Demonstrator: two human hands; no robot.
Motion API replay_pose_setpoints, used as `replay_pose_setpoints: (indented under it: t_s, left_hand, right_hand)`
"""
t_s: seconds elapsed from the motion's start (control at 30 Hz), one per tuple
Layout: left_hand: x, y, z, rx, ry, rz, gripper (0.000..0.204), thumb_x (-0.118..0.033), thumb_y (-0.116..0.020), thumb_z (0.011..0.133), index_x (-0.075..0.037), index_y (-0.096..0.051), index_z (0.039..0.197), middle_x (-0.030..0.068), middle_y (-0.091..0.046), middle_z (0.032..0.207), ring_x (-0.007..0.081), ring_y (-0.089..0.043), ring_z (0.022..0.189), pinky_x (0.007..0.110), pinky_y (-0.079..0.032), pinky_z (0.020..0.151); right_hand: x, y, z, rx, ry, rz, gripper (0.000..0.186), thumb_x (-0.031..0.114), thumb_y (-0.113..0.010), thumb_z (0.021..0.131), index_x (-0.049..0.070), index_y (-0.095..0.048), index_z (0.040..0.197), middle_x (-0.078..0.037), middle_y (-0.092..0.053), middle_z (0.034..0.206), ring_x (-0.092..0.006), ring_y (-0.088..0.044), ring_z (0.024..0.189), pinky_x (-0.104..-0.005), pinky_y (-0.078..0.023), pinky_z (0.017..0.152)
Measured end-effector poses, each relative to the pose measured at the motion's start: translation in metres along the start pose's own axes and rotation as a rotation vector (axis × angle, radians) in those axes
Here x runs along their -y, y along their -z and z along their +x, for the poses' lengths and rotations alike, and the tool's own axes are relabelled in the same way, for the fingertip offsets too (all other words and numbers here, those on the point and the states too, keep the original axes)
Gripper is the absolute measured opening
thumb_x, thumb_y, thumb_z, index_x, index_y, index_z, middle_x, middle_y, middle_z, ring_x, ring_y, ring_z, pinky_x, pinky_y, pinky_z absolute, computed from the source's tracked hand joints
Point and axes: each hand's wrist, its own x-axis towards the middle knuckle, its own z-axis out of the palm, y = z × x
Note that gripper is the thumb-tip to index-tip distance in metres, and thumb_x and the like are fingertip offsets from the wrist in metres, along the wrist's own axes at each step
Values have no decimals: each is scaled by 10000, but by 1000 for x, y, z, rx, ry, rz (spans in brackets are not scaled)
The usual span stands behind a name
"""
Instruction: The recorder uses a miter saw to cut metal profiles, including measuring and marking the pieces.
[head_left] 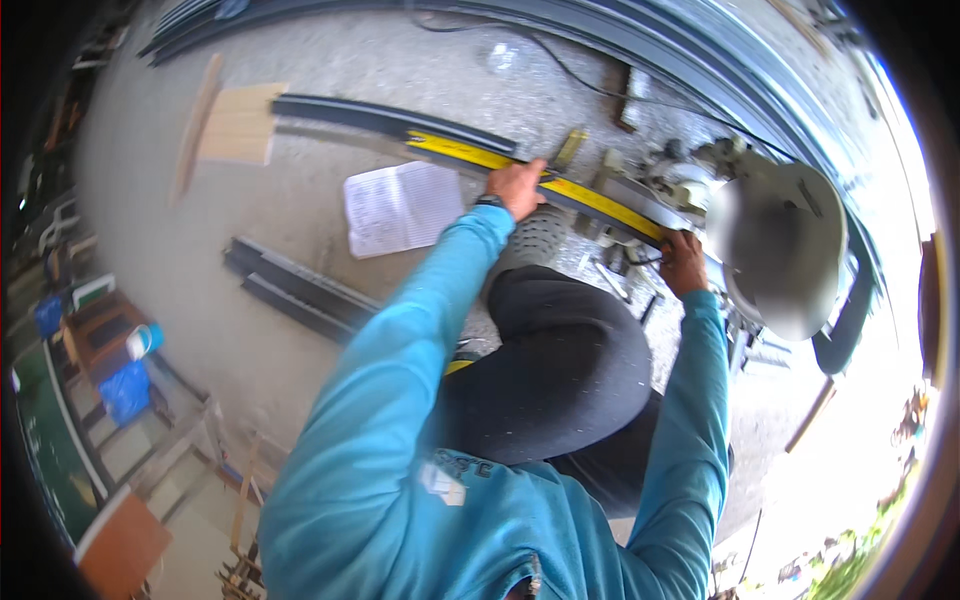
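A dark metal profile point(330, 110) lies across the ground in front of me, raised at its left end on a wooden board. The yellow blade of a tape measure point(600, 205) stretches along it toward the right. My left hand point(517, 188) is closed over the profile and the blade near the middle. My right hand point(685, 262) is curled round the blade's right end, beside the cut-off saw point(775, 240) with its big grey guard; the tape's case is hidden there. Under my left hand shows a perforated grey shoe point(537, 236).
An open lined notebook point(402, 208) lies left of my left hand. Beyond it are a wooden board point(238, 125) and shorter dark profiles point(300, 290). Long profiles point(640, 40) are stacked at the far side, with a black cable point(560, 65) before them. A small yellow tool point(571, 148) lies behind the blade.
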Motion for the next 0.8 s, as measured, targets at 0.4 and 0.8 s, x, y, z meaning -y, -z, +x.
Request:
replay_pose_setpoints:
  t_s: [0.4, 0.8]
  left_hand:
    - [-11, 4, 3, 56, 49, 28, 611, -255, -798, 722, -164, -523, 1260, 185, -668, 1034, 387, -622, 986, 473, -484, 836]
    - [-14, 11, 4, 93, 85, 33, 569, -254, -779, 743, -118, -522, 1232, 189, -657, 1075, 376, -614, 1022, 471, -483, 864]
  right_hand:
    - [-1, 7, -7, -18, -40, -22, 444, 98, -615, 774, 198, -564, 1203, -130, -536, 1175, -372, -482, 1132, -483, -460, 919]
    - [-5, 1, 0, -16, -4, -38, 391, 78, -572, 808, 154, -575, 1191, -152, -563, 1148, -390, -503, 1088, -475, -452, 925]
